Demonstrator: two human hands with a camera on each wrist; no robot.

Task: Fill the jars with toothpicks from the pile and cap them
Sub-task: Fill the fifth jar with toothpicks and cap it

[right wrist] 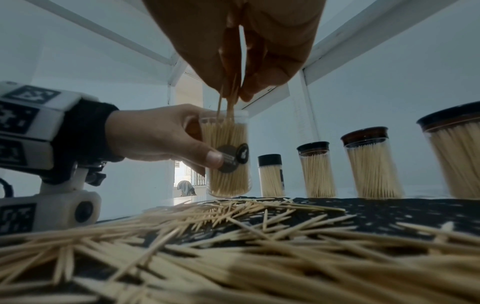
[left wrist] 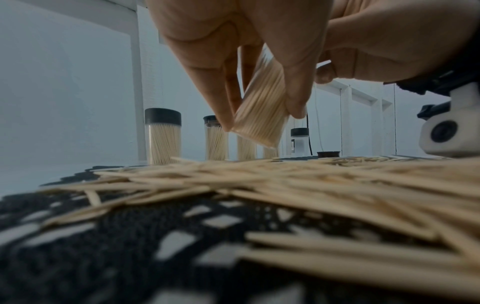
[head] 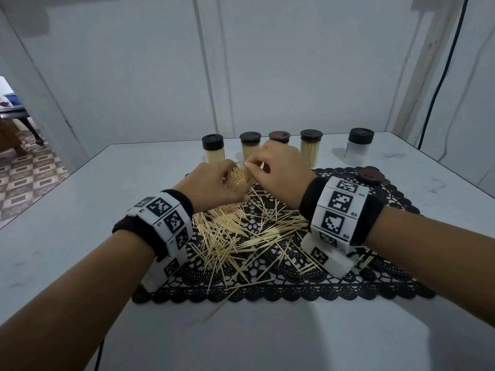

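The left hand [head: 211,183] gripped the open jar [right wrist: 228,154] by its clear wall, thumb across the dark round label, holding it slightly tilted and lifted just above the black lace mat [head: 348,279]; the right hand [head: 278,167] was directly over the jar's mouth, its fingertips [right wrist: 244,90] pinching a small bunch of toothpicks [right wrist: 228,102] whose lower ends had already entered the neck; the jar looked nearly full, packed upright almost to the rim; the loose pile [head: 241,236] lay spread across the mat beneath and between both wrists, with many sticks left; behind the hands stood a row of four capped, filled jars [head: 213,148], and well apart to the right a capped jar [head: 360,143] that appeared empty; a brown cap [head: 371,175] lay on the mat's far right edge, just beyond the right wrist; the step in hand was, by my reading, the topping-up of this jar; the next move would call for letting the pinch go once the sticks sat straight among the others, so none jammed crosswise at the mouth, then judging whether another pinch would fit or whether to reach for the brown cap.
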